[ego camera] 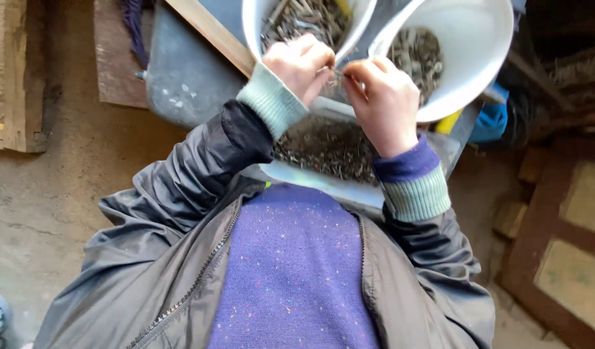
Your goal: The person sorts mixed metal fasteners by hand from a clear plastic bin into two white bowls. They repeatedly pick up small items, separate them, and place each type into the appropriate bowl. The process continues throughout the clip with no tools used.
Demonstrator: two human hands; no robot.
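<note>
The concrete floor (58, 194) carries a grey metal tray (181, 71), with wooden boards (16, 77) along its left edge.

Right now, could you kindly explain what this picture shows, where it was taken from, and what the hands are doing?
There is no machine here: a head-worn camera looks down a person's chest, over a purple sweater and dark jacket. The left hand and right hand meet, fingers pinching something small and thin between them; I cannot tell what. Beneath them a clear tray holds small dark metal pieces. Beyond stand two white buckets, the left bucket and the right bucket, with similar pieces inside. The floor is bare concrete.
</note>
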